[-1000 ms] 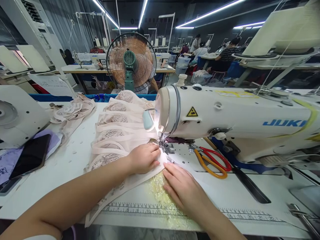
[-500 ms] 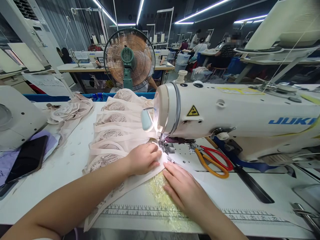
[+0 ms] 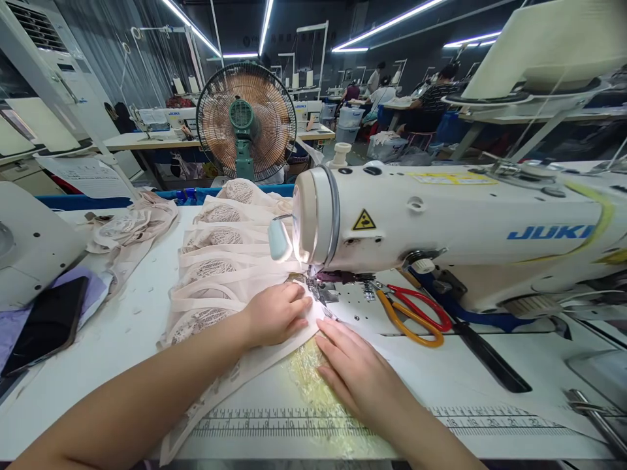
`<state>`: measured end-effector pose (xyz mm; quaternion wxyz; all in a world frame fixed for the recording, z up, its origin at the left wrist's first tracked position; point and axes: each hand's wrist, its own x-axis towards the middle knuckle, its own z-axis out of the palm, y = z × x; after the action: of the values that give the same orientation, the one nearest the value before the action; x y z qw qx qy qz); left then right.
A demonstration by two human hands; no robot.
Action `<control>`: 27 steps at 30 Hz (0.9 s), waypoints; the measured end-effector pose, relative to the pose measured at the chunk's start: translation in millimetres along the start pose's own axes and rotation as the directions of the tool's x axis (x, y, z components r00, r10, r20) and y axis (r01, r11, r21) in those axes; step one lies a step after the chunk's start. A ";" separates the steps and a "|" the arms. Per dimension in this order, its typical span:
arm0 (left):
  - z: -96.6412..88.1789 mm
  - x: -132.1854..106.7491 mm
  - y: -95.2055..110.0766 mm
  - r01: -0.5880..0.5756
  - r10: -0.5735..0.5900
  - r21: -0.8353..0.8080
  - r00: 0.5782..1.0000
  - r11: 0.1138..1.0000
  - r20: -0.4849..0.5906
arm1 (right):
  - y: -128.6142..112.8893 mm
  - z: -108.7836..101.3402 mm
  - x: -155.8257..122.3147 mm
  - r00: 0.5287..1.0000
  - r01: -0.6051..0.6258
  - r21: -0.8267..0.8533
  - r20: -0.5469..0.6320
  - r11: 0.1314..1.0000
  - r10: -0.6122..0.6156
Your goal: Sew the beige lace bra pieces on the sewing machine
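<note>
A pale pink lace bra [image 3: 267, 363] lies on the white table, its narrow edge running up to the needle area of the sewing machine [image 3: 455, 202]. My left hand [image 3: 274, 314] rests on this fabric with curled fingers closed on it, just in front of the presser foot [image 3: 317, 288]. Beside it, my right hand [image 3: 360, 369] lies flat with fingers stretched out, fingertips at the fabric's edge near the needle plate. Yellowish clear tape [image 3: 308, 375] covers the tabletop under and beside the right hand. Several matching lace bras [image 3: 215, 236] are layered behind my left hand.
Scissors [image 3: 416, 320] with red and orange handles and a black-handled tool [image 3: 494, 362] lie right of the needle. A ruler strip [image 3: 255, 421] runs along the front edge. A phone [image 3: 49, 323] lies at left. A fan [image 3: 245, 124] stands behind the table.
The view has shifted slightly, so the machine and table sit a little farther left. Both hands keep nearly the same place on the fabric beside the needle.
</note>
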<state>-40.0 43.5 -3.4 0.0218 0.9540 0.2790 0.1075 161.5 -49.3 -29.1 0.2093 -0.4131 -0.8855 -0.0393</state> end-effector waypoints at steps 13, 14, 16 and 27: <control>-5.9 10.1 -18.6 -0.061 0.063 0.086 0.998 0.994 -0.022 | -1.7 3.3 4.0 1.000 -0.031 0.031 0.005 0.999 0.030; -8.3 8.9 -14.7 -0.073 0.076 0.082 0.997 0.994 -0.028 | -1.7 3.7 3.8 0.999 -0.033 0.032 -0.004 0.999 0.033; -12.5 4.9 -4.2 -0.121 0.124 0.075 0.992 0.990 -0.029 | -1.5 4.5 3.8 0.999 -0.033 0.036 -0.027 0.999 0.034; -13.2 -5.0 -3.9 -0.234 0.236 0.220 0.972 0.947 0.021 | -2.7 2.1 3.5 0.998 -0.056 0.086 -0.036 0.995 0.059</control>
<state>-49.0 43.8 8.1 -0.0982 0.9766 0.1737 0.0806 156.7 -48.0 -29.3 0.2446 -0.4282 -0.8700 -0.0034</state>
